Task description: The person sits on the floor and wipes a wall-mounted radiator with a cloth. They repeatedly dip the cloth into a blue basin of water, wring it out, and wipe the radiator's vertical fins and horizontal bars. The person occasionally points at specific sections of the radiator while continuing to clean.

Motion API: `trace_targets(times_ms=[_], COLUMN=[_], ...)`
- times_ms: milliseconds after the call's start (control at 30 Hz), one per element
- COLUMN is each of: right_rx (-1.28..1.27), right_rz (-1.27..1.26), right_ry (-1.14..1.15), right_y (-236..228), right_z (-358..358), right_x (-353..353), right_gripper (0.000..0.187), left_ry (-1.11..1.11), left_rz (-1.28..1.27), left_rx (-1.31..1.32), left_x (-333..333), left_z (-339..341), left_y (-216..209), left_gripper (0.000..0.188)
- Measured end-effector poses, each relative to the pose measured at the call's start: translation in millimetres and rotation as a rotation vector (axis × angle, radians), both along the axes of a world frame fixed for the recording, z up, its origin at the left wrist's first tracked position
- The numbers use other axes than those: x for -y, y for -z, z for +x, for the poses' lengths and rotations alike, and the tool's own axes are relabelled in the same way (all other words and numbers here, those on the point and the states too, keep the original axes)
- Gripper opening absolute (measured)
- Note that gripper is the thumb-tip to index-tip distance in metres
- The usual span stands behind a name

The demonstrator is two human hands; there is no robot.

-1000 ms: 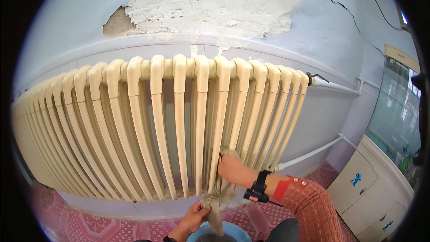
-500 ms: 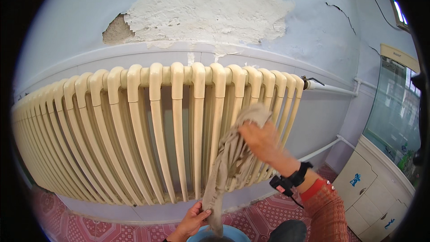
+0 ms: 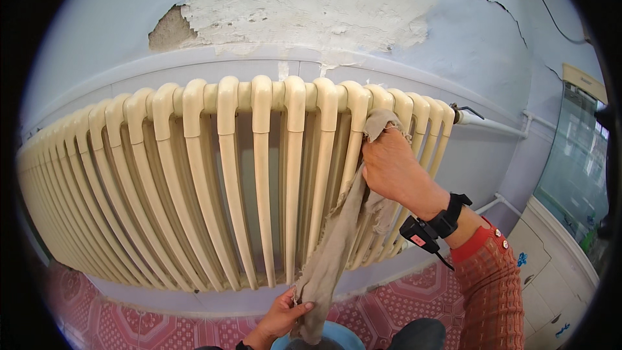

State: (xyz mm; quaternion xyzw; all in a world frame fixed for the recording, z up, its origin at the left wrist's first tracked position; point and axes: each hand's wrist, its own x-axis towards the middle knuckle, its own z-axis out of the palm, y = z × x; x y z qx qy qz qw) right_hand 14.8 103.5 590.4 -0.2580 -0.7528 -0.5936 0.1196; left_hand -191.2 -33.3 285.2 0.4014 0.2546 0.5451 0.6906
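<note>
A cream column radiator (image 3: 262, 107) stretches along the wall in front of me. My right hand (image 3: 396, 165) is closed on the upper end of a grey-beige cloth (image 3: 338, 236) and presses it against the columns toward the radiator's right end. The cloth hangs down from there in a long strip, slanting to the left. Low down, my left hand (image 3: 280, 316) pinches its lower part between thumb and fingers. Directly under that end stands a light-blue basin (image 3: 353, 342), cut off by the lower edge. A black band with a small device (image 3: 421, 228) sits on my right wrist.
A white pipe with a valve (image 3: 468, 116) leaves the radiator's right end. At the right stands a white cabinet (image 3: 551, 253) with a glass tank (image 3: 570, 149) on top. Pink patterned tiles (image 3: 155, 330) cover the floor. The wall plaster (image 3: 304, 6) is peeling.
My right hand has moved up and slightly right along the columns with the cloth, which is now stretched longer. My left hand stays low, still pinching it. The view has shifted slightly.
</note>
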Motion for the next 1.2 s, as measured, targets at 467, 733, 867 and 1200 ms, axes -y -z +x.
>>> trace_targets(times_ms=[467,733,867,1200], right_rx=[0.131,0.015,-0.133,-0.306], right_rz=[-0.771,-0.887,-0.745,-0.185], right_ry=[0.105,-0.258,-0.344,-0.417], right_y=[287,311,247,7], right_z=[0,6,-1,-65], right_x=[-22,-6,27,36], right_gripper=[0.015,0.012,0.026,0.023], left_ry=[-0.064,-0.147,-0.137,-0.239], left_rz=[-0.147,-0.157,-0.146,-0.052], left_rx=[0.093,0.113,0.111,0.129], left_x=[-3,6,3,2], left_z=[-11,-25,-24,-24], left_y=[27,33,36,4], left_gripper=[0.037,0.034,0.036,0.044])
